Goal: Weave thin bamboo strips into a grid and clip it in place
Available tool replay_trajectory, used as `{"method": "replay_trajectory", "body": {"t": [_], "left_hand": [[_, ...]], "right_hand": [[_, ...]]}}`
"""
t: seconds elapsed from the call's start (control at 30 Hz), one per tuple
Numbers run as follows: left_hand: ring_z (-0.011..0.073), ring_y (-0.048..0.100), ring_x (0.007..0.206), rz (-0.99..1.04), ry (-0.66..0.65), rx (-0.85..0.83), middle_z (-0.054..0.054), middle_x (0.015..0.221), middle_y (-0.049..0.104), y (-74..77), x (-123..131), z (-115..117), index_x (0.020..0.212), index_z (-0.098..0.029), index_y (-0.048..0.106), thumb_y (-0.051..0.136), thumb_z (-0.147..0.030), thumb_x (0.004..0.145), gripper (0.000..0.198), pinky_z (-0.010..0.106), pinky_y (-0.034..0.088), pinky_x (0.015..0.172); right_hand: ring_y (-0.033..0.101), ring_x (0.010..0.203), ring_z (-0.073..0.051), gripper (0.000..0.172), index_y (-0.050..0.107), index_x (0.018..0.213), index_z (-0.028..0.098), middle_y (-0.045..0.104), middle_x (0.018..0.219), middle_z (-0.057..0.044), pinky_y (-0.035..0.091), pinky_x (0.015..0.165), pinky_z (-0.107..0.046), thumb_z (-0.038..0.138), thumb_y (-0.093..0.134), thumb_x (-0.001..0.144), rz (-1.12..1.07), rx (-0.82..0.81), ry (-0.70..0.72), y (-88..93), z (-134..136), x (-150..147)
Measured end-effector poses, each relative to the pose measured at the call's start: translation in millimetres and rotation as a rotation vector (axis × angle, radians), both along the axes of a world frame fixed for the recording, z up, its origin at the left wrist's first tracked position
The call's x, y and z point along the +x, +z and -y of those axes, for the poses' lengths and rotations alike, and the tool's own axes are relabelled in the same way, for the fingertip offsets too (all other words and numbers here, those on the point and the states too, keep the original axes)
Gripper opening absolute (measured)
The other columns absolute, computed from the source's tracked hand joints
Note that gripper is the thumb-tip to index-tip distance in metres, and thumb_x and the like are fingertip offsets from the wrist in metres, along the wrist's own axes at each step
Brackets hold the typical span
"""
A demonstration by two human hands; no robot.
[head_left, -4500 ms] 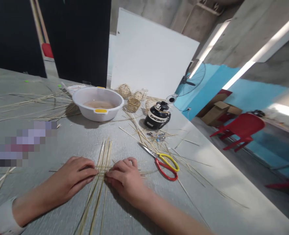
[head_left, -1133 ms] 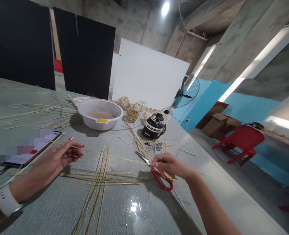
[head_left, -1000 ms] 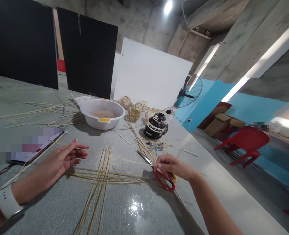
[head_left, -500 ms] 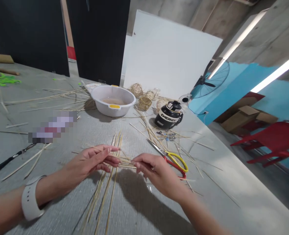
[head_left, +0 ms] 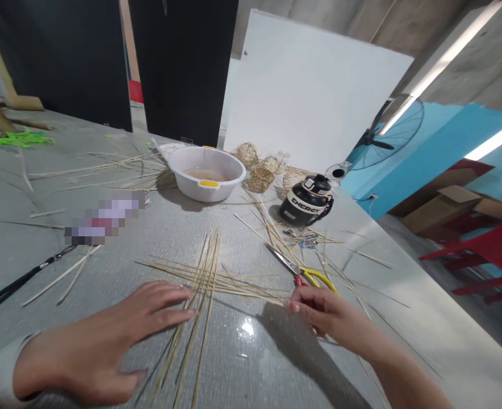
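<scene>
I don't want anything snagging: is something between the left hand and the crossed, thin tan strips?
Nothing visible: the left hand reaches the left side of the crossed, thin tan strips, though touch is unclear. The metal scissors with red and yellow handles lie by the right hand, outside that path.

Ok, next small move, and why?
Perhaps nudge the nearest cross strip closer to the other cross strips with the right hand: they spread apart toward their right ends, and that hand's pinch is at the nearest strip's end.
</scene>
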State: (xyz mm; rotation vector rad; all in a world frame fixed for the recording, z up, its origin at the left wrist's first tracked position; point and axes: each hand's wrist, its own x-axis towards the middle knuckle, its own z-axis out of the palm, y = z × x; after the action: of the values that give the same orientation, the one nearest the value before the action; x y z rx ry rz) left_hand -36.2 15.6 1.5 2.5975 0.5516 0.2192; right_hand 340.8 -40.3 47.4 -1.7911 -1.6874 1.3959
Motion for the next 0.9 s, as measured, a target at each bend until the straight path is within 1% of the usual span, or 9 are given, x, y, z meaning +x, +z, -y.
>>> {"method": "replay_trajectory", "body": {"t": [0.17, 0.23, 0.4, 0.47, 0.57, 0.67, 0.73, 0.8, 0.9], "left_hand": [[0.0186, 0.048, 0.127, 0.074, -0.13, 0.277, 0.003, 0.133, 0.058, -0.4, 16, -2, 0.129, -0.028, 0.051, 0.049, -0.004, 0.084, 0.051, 0.04, 0.024, 0.116], [0.0142, 0.055, 0.12, 0.09, -0.182, 0.347, 0.001, 0.124, 0.065, 1.6, 18, -2, 0.119, -0.027, 0.057, 0.043, 0.002, 0.086, 0.047, 0.036, 0.022, 0.117], [0.0187, 0.054, 0.122, 0.158, -0.107, 0.376, 0.002, 0.126, 0.064, 0.2, 15, -2, 0.124, -0.03, 0.053, 0.046, 0.0, 0.083, 0.051, 0.036, 0.034, 0.112], [0.0208, 0.053, 0.124, 0.138, -0.124, 0.341, 0.003, 0.131, 0.06, 1.8, 13, -3, 0.131, -0.029, 0.048, 0.05, -0.002, 0.079, 0.059, 0.037, 0.034, 0.112], [0.0239, 0.052, 0.124, 0.15, -0.197, 0.25, 0.004, 0.136, 0.056, 17.0, 14, -6, 0.138, -0.028, 0.041, 0.055, -0.01, 0.07, 0.071, 0.041, 0.035, 0.112], [0.0239, 0.054, 0.121, 0.354, -0.068, 0.292, 0.007, 0.131, 0.059, 44.8, 23, -17, 0.136, -0.025, 0.041, 0.057, -0.015, 0.072, 0.066, 0.038, 0.045, 0.104], [0.0206, 0.056, 0.116, 0.473, 0.087, 0.399, 0.008, 0.124, 0.061, 62.5, 34, -28, 0.129, -0.024, 0.047, 0.057, -0.011, 0.079, 0.053, 0.033, 0.049, 0.099], [0.0195, 0.055, 0.115, 0.602, 0.192, 0.469, 0.008, 0.121, 0.061, 73.7, 46, -44, 0.125, -0.024, 0.05, 0.055, -0.008, 0.083, 0.045, 0.034, 0.048, 0.098], [0.0205, 0.055, 0.115, 0.634, 0.294, 0.474, 0.007, 0.122, 0.059, 76.8, 57, -75, 0.124, -0.024, 0.051, 0.056, -0.012, 0.086, 0.04, 0.038, 0.048, 0.097]], "right_hand": [[0.039, 0.052, -0.009, 0.042, 0.056, 0.075, 0.02, 0.038, 0.06, 0.005, 0.03, 0.045, -0.02, 0.061, 0.054, 0.082, -0.002, -0.105, 0.039, -0.4, 6, 15], [0.039, 0.053, -0.009, 0.042, 0.056, 0.076, 0.02, 0.039, 0.062, 0.004, 0.031, 0.046, -0.02, 0.062, 0.053, 0.082, 0.018, -0.112, 0.042, -0.7, 8, 23], [0.04, 0.052, -0.01, 0.043, 0.058, 0.076, 0.02, 0.041, 0.059, 0.004, 0.031, 0.046, -0.021, 0.063, 0.054, 0.082, 0.046, -0.097, 0.036, 0.3, 13, 43], [0.044, 0.054, -0.011, 0.042, 0.061, 0.079, 0.02, 0.047, 0.061, 0.002, 0.035, 0.048, -0.022, 0.061, 0.055, 0.083, -0.004, -0.002, -0.012, 6.6, 11, 46], [0.053, 0.061, -0.015, 0.041, 0.065, 0.086, 0.02, 0.059, 0.069, -0.003, 0.044, 0.056, -0.027, 0.06, 0.057, 0.082, -0.019, 0.282, -0.117, 28.4, -4, 38], [0.059, 0.07, -0.019, 0.03, 0.068, 0.081, 0.022, 0.064, 0.074, -0.005, 0.048, 0.064, -0.031, 0.051, 0.062, 0.083, 0.114, 0.711, -0.102, 65.0, -42, 12], [0.059, 0.077, -0.019, 0.017, 0.071, 0.083, 0.024, 0.063, 0.079, -0.003, 0.048, 0.068, -0.032, 0.039, 0.064, 0.084, 0.18, 1.169, -0.154, 94.9, -80, -15], [0.057, 0.079, -0.018, 0.009, 0.072, 0.083, 0.025, 0.058, 0.078, -0.002, 0.049, 0.071, -0.032, 0.031, 0.065, 0.085, 0.219, 1.566, -0.306, 125.3, -124, -45], [0.057, 0.077, -0.015, 0.01, 0.071, 0.092, 0.022, 0.058, 0.081, -0.002, 0.05, 0.071, -0.029, 0.022, 0.061, 0.089, 0.074, 1.881, -0.298, 160.9, -191, -85]]}}
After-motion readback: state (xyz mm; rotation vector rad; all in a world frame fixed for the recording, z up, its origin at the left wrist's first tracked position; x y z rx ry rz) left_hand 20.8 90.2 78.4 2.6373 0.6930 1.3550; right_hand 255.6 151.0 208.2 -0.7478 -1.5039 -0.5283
